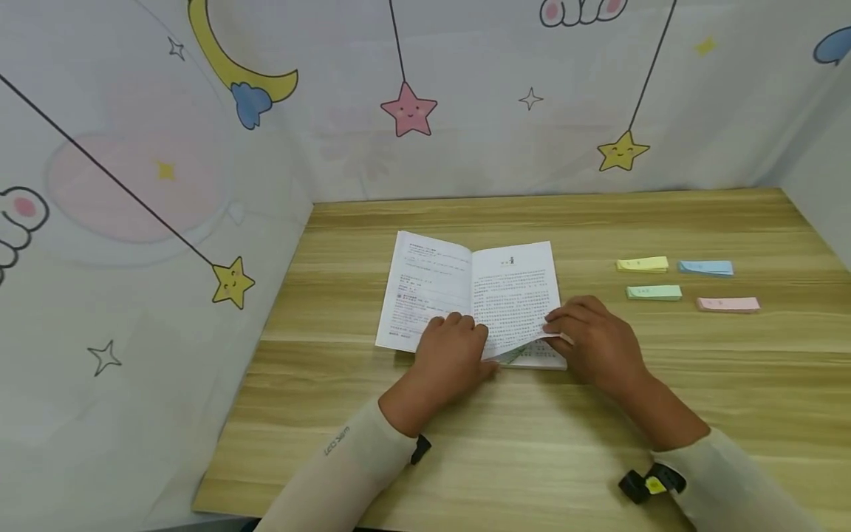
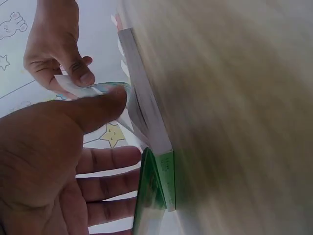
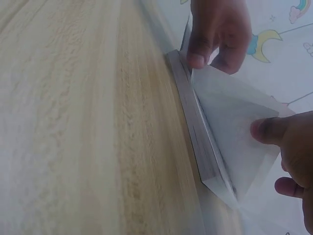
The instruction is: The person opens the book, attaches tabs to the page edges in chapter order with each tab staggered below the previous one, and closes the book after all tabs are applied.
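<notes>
A: Where's the book (image 1: 465, 292)?

B: Centre of the head view, lying open on the wooden table (image 1: 598, 428), a little left of the middle. Both open pages carry printed text. From the left wrist view you can see its green cover (image 2: 155, 191) at the lower middle of the frame.

A: And the left hand (image 1: 452, 355)?

B: It rests on the book's near edge, around the fold between the pages. Fingers lie fairly straight and relaxed on the paper; the thumb reaches toward the lifted page. It does not clamp anything that I can make out.

A: The right hand (image 1: 595, 343)?

B: Just right of the left one in the head view, at the book's lower right corner. It pinches the corner of one page (image 1: 525, 336) between thumb and fingers, and that page is raised off the stack, curving upward. The right wrist view shows the thumb (image 3: 266, 131) pressed on the lifted sheet at the right edge of the frame.

A: Anything else on the table?

B: Four small pads of sticky notes in the right half of the head view, well apart from the book: yellow (image 1: 642, 264), blue (image 1: 706, 268), green (image 1: 654, 292) and pink (image 1: 728, 304). Behind the table hangs a backdrop (image 1: 465, 89) with stars and a moon drawn on it.
</notes>
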`<state>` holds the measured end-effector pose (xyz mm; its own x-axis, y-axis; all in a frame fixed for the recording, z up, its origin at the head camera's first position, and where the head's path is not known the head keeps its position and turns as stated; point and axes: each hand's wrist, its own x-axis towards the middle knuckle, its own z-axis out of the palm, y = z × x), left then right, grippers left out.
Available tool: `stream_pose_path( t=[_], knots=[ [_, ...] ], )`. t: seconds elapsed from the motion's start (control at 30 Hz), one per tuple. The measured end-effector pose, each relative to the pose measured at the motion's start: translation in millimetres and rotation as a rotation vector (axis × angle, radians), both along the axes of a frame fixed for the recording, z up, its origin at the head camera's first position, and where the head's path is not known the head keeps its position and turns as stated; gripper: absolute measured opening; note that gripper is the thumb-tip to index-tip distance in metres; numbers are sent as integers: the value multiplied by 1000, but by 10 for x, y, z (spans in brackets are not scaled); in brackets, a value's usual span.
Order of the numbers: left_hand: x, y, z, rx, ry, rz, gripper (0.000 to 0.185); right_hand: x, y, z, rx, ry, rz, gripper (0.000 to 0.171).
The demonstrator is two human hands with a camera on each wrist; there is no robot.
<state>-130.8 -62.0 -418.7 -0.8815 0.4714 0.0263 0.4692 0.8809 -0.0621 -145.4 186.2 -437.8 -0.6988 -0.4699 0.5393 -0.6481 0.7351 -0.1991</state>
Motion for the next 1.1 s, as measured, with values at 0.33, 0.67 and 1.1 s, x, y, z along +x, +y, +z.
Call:
stream_pose_path(
  t=[0.33, 0.67, 1.1],
  knots=[
    [-91, -70, -24, 281, 227, 217, 82, 72, 93, 9, -13, -117, -11, 65],
    [-45, -177, 20, 55, 266, 134, 49, 61, 138, -72, -17, -66, -2, 28],
    [18, -75, -61, 5, -10, 85, 65, 77, -65, -40, 75, -398, -108, 29]
  ],
)
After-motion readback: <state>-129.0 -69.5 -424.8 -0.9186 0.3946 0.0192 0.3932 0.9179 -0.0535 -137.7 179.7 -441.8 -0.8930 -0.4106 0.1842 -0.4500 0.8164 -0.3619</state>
